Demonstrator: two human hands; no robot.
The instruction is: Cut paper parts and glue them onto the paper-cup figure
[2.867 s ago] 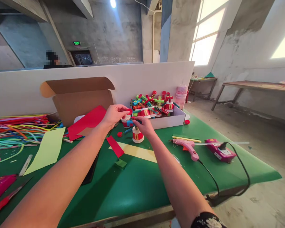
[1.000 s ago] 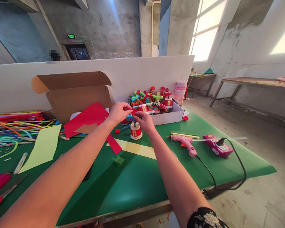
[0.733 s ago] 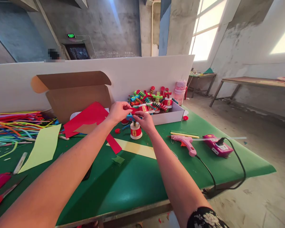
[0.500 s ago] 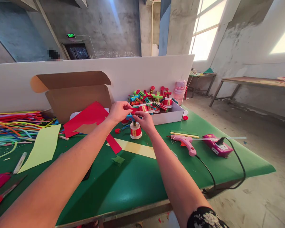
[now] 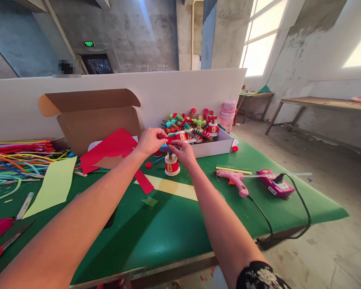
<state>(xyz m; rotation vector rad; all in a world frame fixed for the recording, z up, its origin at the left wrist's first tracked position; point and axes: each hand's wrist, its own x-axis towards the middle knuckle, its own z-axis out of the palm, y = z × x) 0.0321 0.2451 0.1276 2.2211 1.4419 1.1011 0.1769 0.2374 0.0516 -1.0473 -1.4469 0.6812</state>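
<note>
My left hand (image 5: 150,141) and my right hand (image 5: 183,153) meet over a small white and red paper-cup figure (image 5: 171,166) that stands on the green table (image 5: 174,233). Both hands are closed in a pinch on a small red and blue piece at the top of the figure's coiled neck. My left fingertips hold the red bit, my right fingertips the blue part. Just behind the hands a white tray (image 5: 216,147) holds several finished figures with coiled colourful arms.
An open cardboard box (image 5: 93,116) stands behind red paper (image 5: 111,146). Pipe cleaners (image 5: 18,160) and yellow-green paper (image 5: 52,186) lie left, a pink glue gun (image 5: 233,180) and corded pink device (image 5: 273,184) right. A white divider board (image 5: 183,92) backs the table; a person's head shows beyond it.
Both hands stay pinched over the cup figure, with only small finger shifts. The view has dropped slightly since the oldest frame.
</note>
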